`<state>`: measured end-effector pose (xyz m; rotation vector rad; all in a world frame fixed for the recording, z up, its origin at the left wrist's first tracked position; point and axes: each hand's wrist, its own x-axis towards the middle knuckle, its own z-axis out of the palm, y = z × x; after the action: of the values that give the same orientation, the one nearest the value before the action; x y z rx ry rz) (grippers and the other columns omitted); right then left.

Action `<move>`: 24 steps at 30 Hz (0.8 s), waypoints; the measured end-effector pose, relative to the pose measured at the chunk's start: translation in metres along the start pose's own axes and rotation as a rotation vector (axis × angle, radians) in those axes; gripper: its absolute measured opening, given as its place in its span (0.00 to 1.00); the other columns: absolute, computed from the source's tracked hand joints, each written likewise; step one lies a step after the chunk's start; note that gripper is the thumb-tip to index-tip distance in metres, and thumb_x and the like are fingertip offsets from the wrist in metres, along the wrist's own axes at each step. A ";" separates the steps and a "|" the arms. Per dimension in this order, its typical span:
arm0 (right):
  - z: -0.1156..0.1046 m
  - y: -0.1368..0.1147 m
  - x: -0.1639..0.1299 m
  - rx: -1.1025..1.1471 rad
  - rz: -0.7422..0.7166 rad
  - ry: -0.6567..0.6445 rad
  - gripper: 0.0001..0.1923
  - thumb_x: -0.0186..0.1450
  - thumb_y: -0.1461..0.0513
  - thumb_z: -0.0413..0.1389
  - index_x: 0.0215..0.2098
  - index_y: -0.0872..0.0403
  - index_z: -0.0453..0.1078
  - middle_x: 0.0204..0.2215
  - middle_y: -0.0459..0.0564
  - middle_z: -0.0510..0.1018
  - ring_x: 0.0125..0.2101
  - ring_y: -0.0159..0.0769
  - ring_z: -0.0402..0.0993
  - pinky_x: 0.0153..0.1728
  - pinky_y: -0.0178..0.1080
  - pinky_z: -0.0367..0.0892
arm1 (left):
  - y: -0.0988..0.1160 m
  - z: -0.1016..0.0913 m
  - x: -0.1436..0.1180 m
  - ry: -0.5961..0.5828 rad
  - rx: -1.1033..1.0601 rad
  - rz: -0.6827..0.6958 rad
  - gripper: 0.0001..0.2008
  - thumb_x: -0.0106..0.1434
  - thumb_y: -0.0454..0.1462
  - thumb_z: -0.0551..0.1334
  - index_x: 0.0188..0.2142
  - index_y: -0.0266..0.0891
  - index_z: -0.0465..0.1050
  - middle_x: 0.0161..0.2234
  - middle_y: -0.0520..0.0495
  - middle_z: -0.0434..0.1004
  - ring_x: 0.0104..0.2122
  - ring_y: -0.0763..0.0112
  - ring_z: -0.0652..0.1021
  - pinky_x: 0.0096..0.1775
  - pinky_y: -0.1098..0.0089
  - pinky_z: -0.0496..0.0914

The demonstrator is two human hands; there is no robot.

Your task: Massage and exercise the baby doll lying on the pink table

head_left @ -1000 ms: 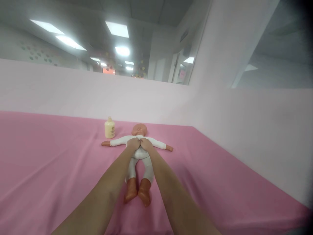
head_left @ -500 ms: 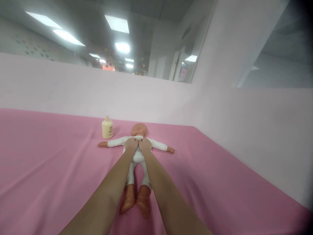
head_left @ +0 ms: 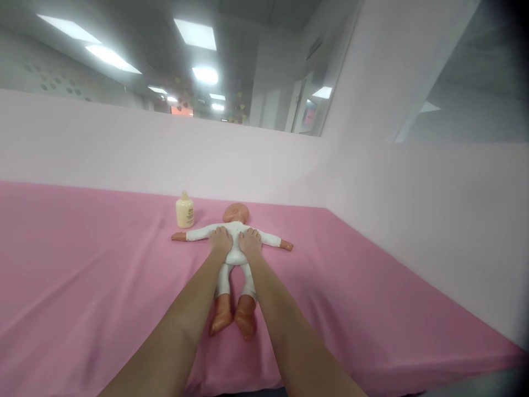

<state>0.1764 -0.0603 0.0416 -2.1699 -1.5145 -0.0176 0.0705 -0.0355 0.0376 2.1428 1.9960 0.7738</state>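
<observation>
A baby doll (head_left: 236, 255) in a white suit lies on its back, arms stretched out sideways and head toward the wall. My left hand (head_left: 221, 240) rests on the side of its chest at the left of the view, fingers laid over the white cloth. On the opposite side of the chest lies my right hand (head_left: 250, 241), its fingers also stretched out flat. A strip of the doll's chest shows between the two hands. Neither hand grips anything. The doll's brown feet show between my forearms.
A cream-coloured pump bottle (head_left: 184, 212) stands beyond the doll's outstretched arm on the left. Pink cloth (head_left: 103, 275) with some creases covers the table, whose front edge shows at the bottom. A white wall (head_left: 144, 154) with a mirror or window rises behind, and another wall borders the right side.
My hands have moved apart from the middle of the chest out to its sides, and the fingers have gone from curled to laid out. The view has shifted slightly.
</observation>
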 end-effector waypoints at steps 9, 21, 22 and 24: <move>-0.007 0.012 -0.020 -0.012 -0.153 -0.095 0.26 0.71 0.54 0.39 0.62 0.59 0.57 0.58 0.64 0.66 0.58 0.49 0.62 0.54 0.45 0.61 | -0.006 -0.006 -0.028 0.003 0.015 0.077 0.17 0.68 0.36 0.48 0.51 0.33 0.68 0.52 0.33 0.71 0.52 0.52 0.71 0.49 0.58 0.65; -0.026 0.017 -0.040 -0.005 -0.557 -0.214 0.28 0.71 0.61 0.38 0.69 0.54 0.48 0.68 0.53 0.54 0.68 0.38 0.46 0.65 0.44 0.42 | -0.011 -0.019 -0.049 -0.112 0.037 0.407 0.24 0.71 0.36 0.43 0.64 0.40 0.57 0.66 0.45 0.58 0.66 0.65 0.56 0.63 0.62 0.51; -0.027 0.016 -0.038 -0.004 -0.555 -0.221 0.27 0.71 0.62 0.39 0.68 0.55 0.49 0.67 0.54 0.56 0.67 0.38 0.47 0.65 0.43 0.44 | -0.011 -0.020 -0.046 -0.126 0.038 0.415 0.24 0.71 0.36 0.43 0.64 0.40 0.58 0.66 0.45 0.59 0.65 0.65 0.58 0.62 0.63 0.53; -0.030 0.014 -0.033 0.001 -0.539 -0.232 0.25 0.71 0.62 0.41 0.65 0.55 0.56 0.64 0.54 0.63 0.64 0.38 0.55 0.62 0.39 0.51 | -0.010 -0.022 -0.039 -0.153 0.041 0.416 0.22 0.71 0.36 0.44 0.61 0.39 0.62 0.62 0.44 0.66 0.61 0.64 0.66 0.59 0.64 0.60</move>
<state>0.1839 -0.1047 0.0533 -1.7454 -2.1893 0.0566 0.0515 -0.0770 0.0412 2.5931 1.5254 0.5935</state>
